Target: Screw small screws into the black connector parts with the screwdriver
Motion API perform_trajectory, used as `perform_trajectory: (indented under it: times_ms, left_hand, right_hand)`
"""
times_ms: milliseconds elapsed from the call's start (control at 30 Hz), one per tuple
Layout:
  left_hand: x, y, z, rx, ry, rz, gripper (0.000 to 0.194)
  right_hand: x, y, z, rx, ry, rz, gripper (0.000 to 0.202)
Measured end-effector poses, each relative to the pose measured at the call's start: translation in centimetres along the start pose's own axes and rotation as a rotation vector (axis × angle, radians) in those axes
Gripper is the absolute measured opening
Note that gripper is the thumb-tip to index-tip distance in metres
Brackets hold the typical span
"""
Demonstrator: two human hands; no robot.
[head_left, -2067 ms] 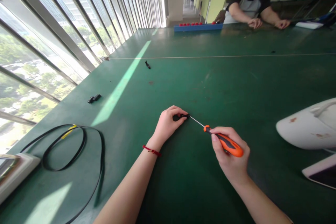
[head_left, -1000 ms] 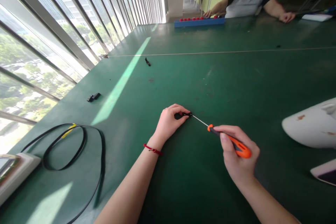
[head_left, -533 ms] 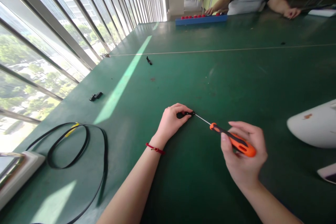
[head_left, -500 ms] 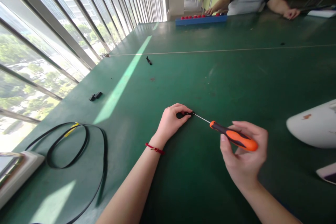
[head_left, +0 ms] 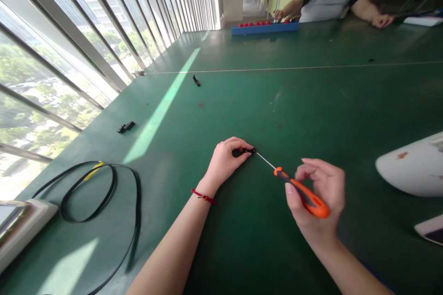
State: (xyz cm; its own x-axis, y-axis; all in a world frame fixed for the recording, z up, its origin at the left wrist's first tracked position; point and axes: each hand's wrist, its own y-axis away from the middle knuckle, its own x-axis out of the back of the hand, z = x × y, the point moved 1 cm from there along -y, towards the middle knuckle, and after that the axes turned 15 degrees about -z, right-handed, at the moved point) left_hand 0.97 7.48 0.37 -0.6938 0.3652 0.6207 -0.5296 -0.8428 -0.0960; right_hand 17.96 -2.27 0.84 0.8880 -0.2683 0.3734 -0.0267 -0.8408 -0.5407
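Observation:
My left hand point(head_left: 230, 159) pinches a small black part point(head_left: 238, 152) against the green table point(head_left: 194, 133); its exact kind is too small to make out. My right hand point(head_left: 320, 198) holds an orange and black screwdriver point(head_left: 304, 192) by its handle, thumb on the near side, with the index finger lifted off it. The screwdriver's thin metal shaft points up and left, and its tip meets the right end of the black part. Fingers of the left hand partly hide that part.
Small black pieces point(head_left: 126, 127) lie at left, another black piece point(head_left: 196, 81) farther back. A coiled black strap point(head_left: 139, 203) is at lower left near a white-edged device point(head_left: 31, 230). White objects point(head_left: 411, 168) stand at right. Across the table a person point(head_left: 327, 2) sits by a blue rack point(head_left: 265, 29).
The screwdriver handle has swung down and slightly left, and my right hand has shifted left with it. My left hand stays put. The other person's hand by the rack has moved slightly.

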Motion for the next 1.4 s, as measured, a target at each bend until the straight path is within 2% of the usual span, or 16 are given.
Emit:
perform_trajectory:
  times_ms: [133,267,333,433,500,600,667,767,833,900,967,1033,1133,1200,1333,1400]
  left_hand:
    - [0.0,0.01,-0.01,0.006,-0.001,-0.007,0.015]
    - [0.03,0.03,0.01,0.001,0.001,-0.005,0.015]
    - [0.04,0.03,0.03,-0.002,0.001,-0.004,0.015]
    - [0.04,0.03,-0.01,-0.001,-0.003,-0.006,0.015]
    - [0.03,0.02,-0.06,0.0,-0.003,-0.006,0.015]
    - [0.0,0.01,-0.1,-0.004,-0.001,-0.005,0.014]
    - [0.0,0.01,-0.09,-0.006,-0.001,-0.004,0.014]
    - [0.0,0.03,-0.03,-0.005,-0.004,-0.006,0.014]
    - [-0.02,0.06,0.01,-0.004,-0.005,-0.006,0.014]
    - [-0.03,0.11,0.04,-0.005,-0.005,-0.004,0.014]
    - [-0.03,0.15,0.05,-0.004,-0.006,-0.004,0.014]
    - [-0.02,0.15,0.03,-0.004,-0.008,-0.005,0.014]
    - [0.0,0.09,-0.02,-0.004,-0.009,-0.008,0.015]
    - [0.02,0.04,-0.04,0.002,-0.006,-0.007,0.015]
    - [0.06,0.0,0.03,0.005,-0.005,-0.005,0.013]
    - [0.08,0.02,0.09,0.003,-0.005,-0.004,0.014]
  right_hand:
    - [0.01,0.19,0.02,-0.031,0.092,-0.025,0.02]
    - [0.04,0.11,0.0,0.028,0.034,0.078,0.044]
    - [0.06,0.09,0.0,0.019,0.003,0.032,0.047]
    - [0.11,0.19,-0.08,-0.009,0.087,-0.056,0.024]
    - [0.12,0.27,-0.13,-0.002,0.135,-0.036,0.018]
    - [0.08,0.26,-0.1,0.04,0.061,0.036,0.036]
    - [0.06,0.22,-0.04,0.036,0.007,0.017,0.045]
    - [0.06,0.21,-0.09,0.005,0.073,-0.068,0.028]
    - [0.06,0.23,-0.15,0.011,0.143,-0.07,0.017]
    - [0.03,0.24,-0.15,0.041,0.129,-0.016,0.024]
    - [-0.01,0.22,-0.09,0.064,0.055,0.024,0.041]
    - [-0.02,0.2,-0.05,0.049,0.017,0.003,0.048]
    - [0.03,0.2,-0.13,0.023,0.105,-0.073,0.026]
    - [0.05,0.2,-0.21,0.033,0.148,-0.068,0.018]
    - [-0.03,0.06,-0.2,0.047,0.041,0.013,0.045]
    - [-0.07,0.0,-0.2,0.027,0.026,-0.013,0.046]
